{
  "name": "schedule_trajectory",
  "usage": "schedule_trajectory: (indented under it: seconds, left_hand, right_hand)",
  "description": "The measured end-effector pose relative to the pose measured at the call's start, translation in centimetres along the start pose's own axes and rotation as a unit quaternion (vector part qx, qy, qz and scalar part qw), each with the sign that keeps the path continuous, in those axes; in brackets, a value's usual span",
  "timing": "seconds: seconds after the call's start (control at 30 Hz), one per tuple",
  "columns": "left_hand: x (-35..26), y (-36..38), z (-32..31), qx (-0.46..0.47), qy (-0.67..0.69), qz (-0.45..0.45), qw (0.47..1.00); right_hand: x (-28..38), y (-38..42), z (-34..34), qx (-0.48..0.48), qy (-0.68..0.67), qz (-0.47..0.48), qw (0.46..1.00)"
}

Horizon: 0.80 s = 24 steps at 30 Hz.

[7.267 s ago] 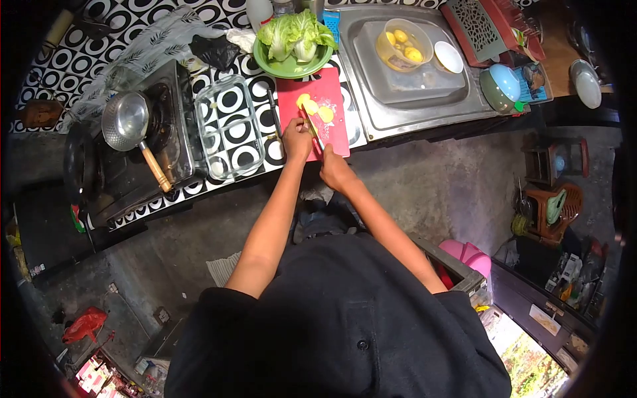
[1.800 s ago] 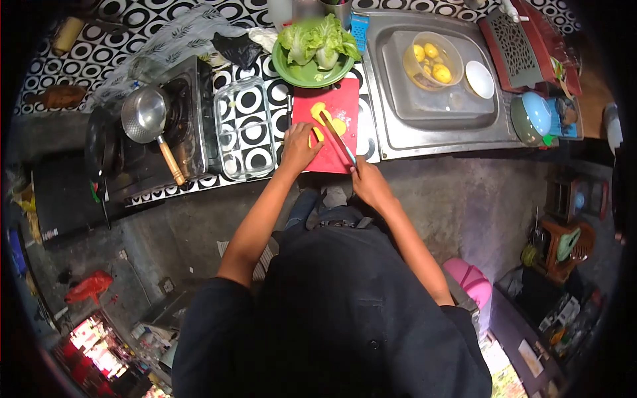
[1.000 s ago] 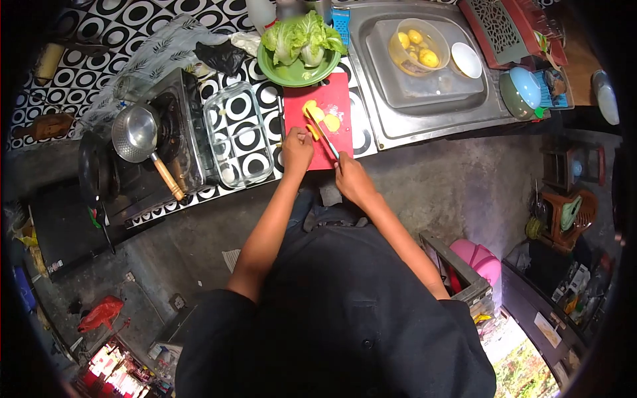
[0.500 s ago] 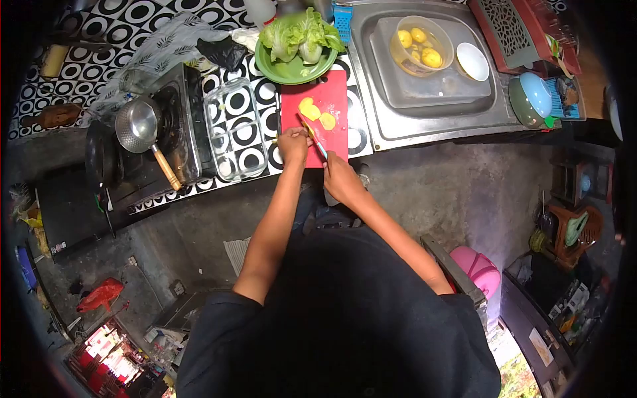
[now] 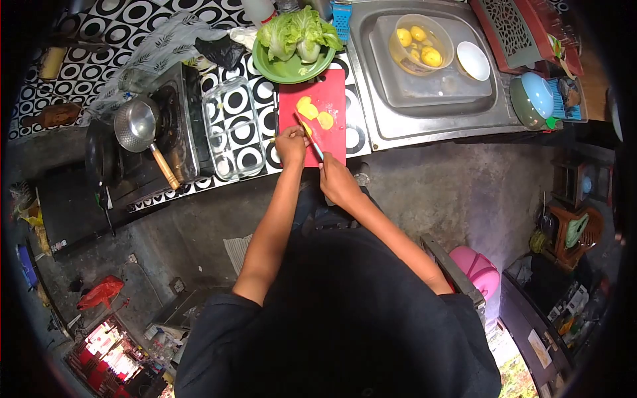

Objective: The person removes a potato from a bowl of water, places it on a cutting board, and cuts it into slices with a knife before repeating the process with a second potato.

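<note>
My right hand (image 5: 339, 182) is closed round the pale blue handle of a knife (image 5: 314, 142), its blade pointing up and left over a red cutting board (image 5: 334, 146). Beside the blade, my left hand (image 5: 290, 146) is closed on a yellow potato piece (image 5: 308, 131), mostly hidden by the fingers and the knife. Beyond the knife tip lie yellow potato slices (image 5: 306, 109) on the board, with one round slice (image 5: 325, 120) a little to their right.
A green bowl of leafy lettuce (image 5: 292, 73) stands behind the board. To the left are a glass dish (image 5: 206, 132) and a stove with a wood-handled pan (image 5: 136, 123). At right, a clear bowl of potatoes (image 5: 449, 53) and a white bowl (image 5: 473, 62) rest in the steel sink (image 5: 398, 126).
Both hands stay over the board with only a slight shift of the knife beside the left fingers. The view has moved a little; the slices lie as before.
</note>
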<state>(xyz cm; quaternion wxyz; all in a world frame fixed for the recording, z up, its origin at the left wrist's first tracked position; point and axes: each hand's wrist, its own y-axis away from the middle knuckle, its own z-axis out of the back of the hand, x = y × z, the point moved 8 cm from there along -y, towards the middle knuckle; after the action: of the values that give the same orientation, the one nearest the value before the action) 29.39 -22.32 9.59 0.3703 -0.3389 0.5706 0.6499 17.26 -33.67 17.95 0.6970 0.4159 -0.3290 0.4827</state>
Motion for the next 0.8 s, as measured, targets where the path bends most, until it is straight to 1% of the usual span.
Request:
schedule_trajectory:
  seconds: [0.13,0.27,0.37,0.43,0.57,0.73,0.8]
  left_hand:
    - [0.0,0.0,0.1,-0.002,0.008,0.004,1.000]
    - [0.5,-0.3,0.1,-0.007,0.028,0.001,1.000]
    - [1.2,-1.0,0.4,-0.015,0.031,-0.030,0.999]
    - [1.3,-1.0,0.3,-0.022,0.035,-0.021,0.999]
    - [1.3,-0.9,0.3,-0.036,0.040,-0.004,0.999]
    - [1.8,-0.8,0.4,-0.047,0.055,-0.005,0.997]
    - [1.8,-0.7,0.1,-0.054,0.057,-0.011,0.997]
  right_hand:
    - [0.1,0.0,-0.1,0.004,-0.002,0.015,1.000]
    - [0.0,-0.2,-0.2,0.006,0.004,0.010,1.000]
    - [-0.1,-0.4,-0.3,0.013,0.009,0.008,1.000]
    - [-0.3,-0.6,-0.7,0.005,0.020,0.022,1.000]
    - [-0.8,-1.0,-1.3,0.018,0.041,0.026,0.999]
    - [-0.7,-1.5,-0.7,0.039,0.053,0.013,0.998]
    - [-0.4,-1.6,-0.1,0.045,0.070,0.024,0.996]
